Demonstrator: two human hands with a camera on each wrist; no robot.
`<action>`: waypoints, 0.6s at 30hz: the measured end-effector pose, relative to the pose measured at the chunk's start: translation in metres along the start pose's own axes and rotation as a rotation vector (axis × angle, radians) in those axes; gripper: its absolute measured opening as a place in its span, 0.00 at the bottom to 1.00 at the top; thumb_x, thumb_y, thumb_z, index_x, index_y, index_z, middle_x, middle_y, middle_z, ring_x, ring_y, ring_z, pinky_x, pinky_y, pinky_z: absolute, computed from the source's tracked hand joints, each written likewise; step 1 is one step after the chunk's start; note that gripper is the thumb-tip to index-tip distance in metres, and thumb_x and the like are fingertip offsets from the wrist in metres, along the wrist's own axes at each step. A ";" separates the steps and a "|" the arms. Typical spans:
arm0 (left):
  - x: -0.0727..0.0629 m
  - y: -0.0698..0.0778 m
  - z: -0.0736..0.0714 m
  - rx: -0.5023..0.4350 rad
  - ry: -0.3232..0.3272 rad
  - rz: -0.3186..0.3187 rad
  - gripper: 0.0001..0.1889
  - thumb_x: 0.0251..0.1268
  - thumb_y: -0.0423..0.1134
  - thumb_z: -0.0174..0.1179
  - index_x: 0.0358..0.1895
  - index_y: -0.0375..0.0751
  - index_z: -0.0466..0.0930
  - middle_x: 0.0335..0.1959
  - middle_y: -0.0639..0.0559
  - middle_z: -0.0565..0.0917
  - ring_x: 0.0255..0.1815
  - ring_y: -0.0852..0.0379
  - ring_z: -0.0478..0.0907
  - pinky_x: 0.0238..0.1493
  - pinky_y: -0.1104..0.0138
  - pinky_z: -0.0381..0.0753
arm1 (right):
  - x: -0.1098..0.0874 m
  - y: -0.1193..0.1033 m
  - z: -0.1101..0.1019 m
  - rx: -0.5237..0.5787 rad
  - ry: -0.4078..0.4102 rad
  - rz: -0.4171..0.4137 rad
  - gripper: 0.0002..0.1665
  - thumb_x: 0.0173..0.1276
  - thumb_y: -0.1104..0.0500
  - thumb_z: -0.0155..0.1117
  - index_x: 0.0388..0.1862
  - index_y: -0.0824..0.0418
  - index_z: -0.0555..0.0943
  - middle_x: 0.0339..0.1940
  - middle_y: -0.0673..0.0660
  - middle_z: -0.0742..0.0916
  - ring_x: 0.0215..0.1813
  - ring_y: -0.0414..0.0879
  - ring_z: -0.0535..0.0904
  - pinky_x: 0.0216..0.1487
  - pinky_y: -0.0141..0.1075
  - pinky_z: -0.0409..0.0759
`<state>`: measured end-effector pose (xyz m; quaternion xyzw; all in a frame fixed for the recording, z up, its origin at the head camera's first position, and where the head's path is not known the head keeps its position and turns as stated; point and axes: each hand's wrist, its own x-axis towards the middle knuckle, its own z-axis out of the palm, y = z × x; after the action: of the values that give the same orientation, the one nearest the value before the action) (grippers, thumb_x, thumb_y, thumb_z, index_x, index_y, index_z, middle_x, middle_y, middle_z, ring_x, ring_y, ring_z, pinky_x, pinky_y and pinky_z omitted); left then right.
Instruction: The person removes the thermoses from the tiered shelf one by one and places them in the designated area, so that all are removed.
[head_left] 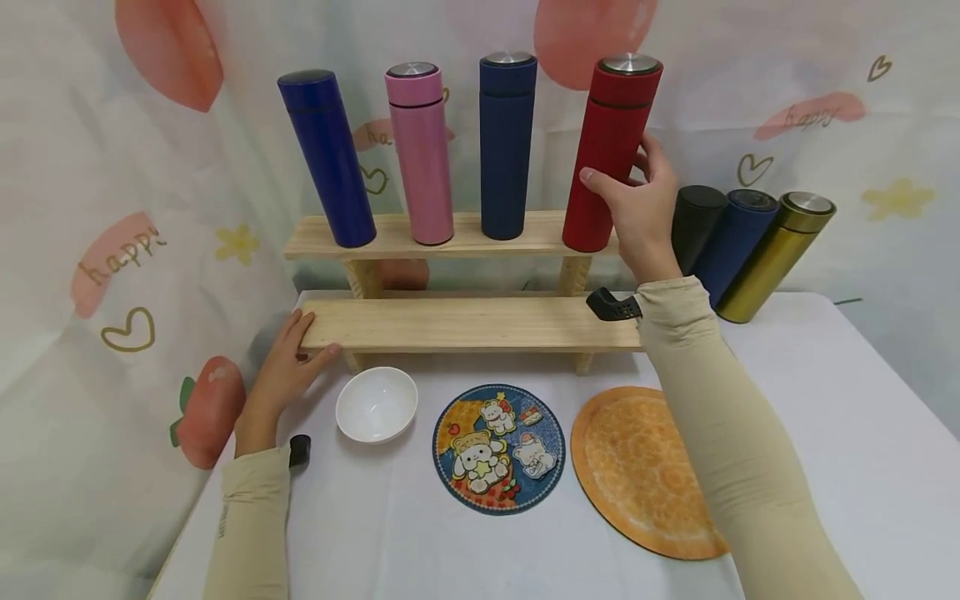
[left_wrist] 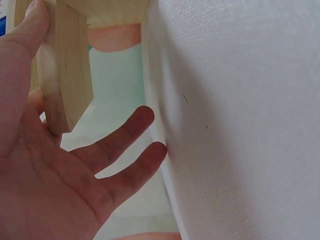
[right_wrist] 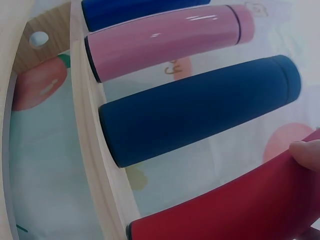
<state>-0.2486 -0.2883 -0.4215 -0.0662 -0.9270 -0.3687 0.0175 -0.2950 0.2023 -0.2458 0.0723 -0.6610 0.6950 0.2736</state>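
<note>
My right hand grips a red thermos from its right side, thumb across the front. The thermos stands upright at the right end of the upper shelf, its base right at the board. To its left on that shelf are a dark blue thermos, a pink thermos and a bright blue thermos. My left hand holds the left end of the lower shelf board. In the left wrist view its thumb and some fingers show, two of them stretched past the board.
Behind my right arm stand a black thermos, a blue thermos and a gold thermos. In front of the rack lie a white bowl, a round cartoon mat and an orange round mat. A printed curtain hangs close on the left.
</note>
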 end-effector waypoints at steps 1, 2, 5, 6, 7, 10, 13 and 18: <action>0.000 -0.001 0.000 0.001 -0.001 0.002 0.50 0.78 0.59 0.63 0.88 0.36 0.47 0.89 0.36 0.40 0.86 0.29 0.42 0.80 0.33 0.50 | -0.002 0.000 -0.002 0.002 0.005 -0.009 0.45 0.66 0.62 0.79 0.80 0.53 0.72 0.69 0.57 0.79 0.63 0.51 0.77 0.66 0.50 0.80; -0.001 -0.001 0.000 -0.002 -0.002 0.003 0.50 0.78 0.59 0.63 0.88 0.36 0.47 0.89 0.36 0.40 0.86 0.29 0.42 0.79 0.33 0.50 | -0.005 -0.001 -0.004 0.007 0.011 -0.020 0.44 0.65 0.62 0.79 0.80 0.54 0.73 0.69 0.57 0.80 0.63 0.51 0.78 0.66 0.49 0.81; 0.000 0.000 0.000 -0.010 -0.001 0.013 0.50 0.78 0.59 0.63 0.88 0.36 0.47 0.89 0.36 0.40 0.86 0.28 0.42 0.79 0.33 0.50 | -0.010 -0.003 -0.012 0.026 0.031 -0.050 0.43 0.65 0.63 0.78 0.79 0.54 0.74 0.68 0.58 0.80 0.62 0.52 0.79 0.65 0.48 0.82; 0.000 0.000 0.000 -0.010 0.000 0.014 0.50 0.78 0.59 0.63 0.88 0.37 0.47 0.89 0.36 0.40 0.86 0.28 0.42 0.79 0.33 0.51 | -0.012 -0.004 -0.015 0.028 0.039 -0.060 0.43 0.65 0.63 0.79 0.78 0.54 0.74 0.68 0.58 0.80 0.62 0.52 0.79 0.64 0.48 0.82; 0.000 0.001 -0.001 -0.013 0.000 0.013 0.50 0.78 0.59 0.64 0.88 0.37 0.47 0.89 0.36 0.40 0.86 0.28 0.42 0.79 0.32 0.50 | -0.014 -0.005 -0.018 0.037 0.045 -0.064 0.43 0.64 0.64 0.79 0.78 0.54 0.75 0.67 0.58 0.81 0.62 0.52 0.79 0.64 0.47 0.83; -0.001 0.001 -0.001 -0.013 -0.006 0.004 0.51 0.78 0.59 0.64 0.88 0.37 0.47 0.89 0.36 0.39 0.86 0.27 0.42 0.79 0.32 0.50 | -0.020 -0.008 -0.026 0.058 0.063 -0.068 0.42 0.64 0.65 0.79 0.77 0.54 0.76 0.67 0.59 0.81 0.61 0.53 0.80 0.64 0.46 0.83; -0.002 0.002 0.000 -0.016 -0.014 -0.013 0.51 0.78 0.60 0.63 0.88 0.38 0.46 0.89 0.36 0.38 0.86 0.27 0.42 0.78 0.32 0.51 | -0.026 -0.012 -0.033 0.071 0.068 -0.074 0.41 0.64 0.65 0.80 0.76 0.55 0.76 0.67 0.59 0.82 0.62 0.54 0.81 0.65 0.46 0.82; -0.001 0.003 0.001 -0.017 -0.018 -0.017 0.51 0.78 0.60 0.63 0.88 0.38 0.45 0.89 0.36 0.38 0.86 0.27 0.42 0.78 0.32 0.52 | -0.037 -0.017 -0.047 0.079 0.087 -0.085 0.40 0.66 0.67 0.79 0.75 0.55 0.77 0.68 0.59 0.82 0.64 0.54 0.81 0.69 0.48 0.80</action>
<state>-0.2469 -0.2855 -0.4203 -0.0620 -0.9244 -0.3762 0.0056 -0.2433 0.2359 -0.2530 0.0809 -0.6170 0.7107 0.3281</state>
